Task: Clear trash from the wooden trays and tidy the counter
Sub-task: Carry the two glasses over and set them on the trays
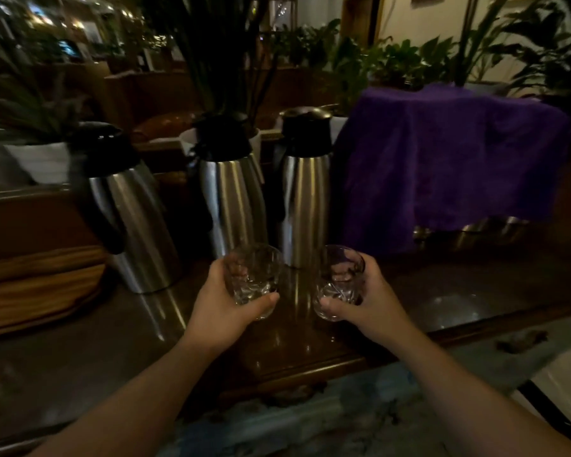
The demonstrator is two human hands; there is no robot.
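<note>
Each of my hands holds a cut-glass tumbler above the dark glossy counter (442,308). My left hand (221,308) is shut on the left tumbler (256,278), thumb across its base. My right hand (370,298) is shut on the right tumbler (338,282) in the same way. Both glasses look empty and sit a little apart, just in front of the steel jugs. Stacked wooden trays (37,285) lie at the left edge of the counter; what is on them is hidden.
Three steel thermos jugs with black lids stand in a row: left jug (132,222), middle jug (234,199), right jug (305,199). A purple cloth (442,159) covers equipment at the right. White plant pots (40,159) stand behind. The counter's front edge (310,371) runs below my wrists.
</note>
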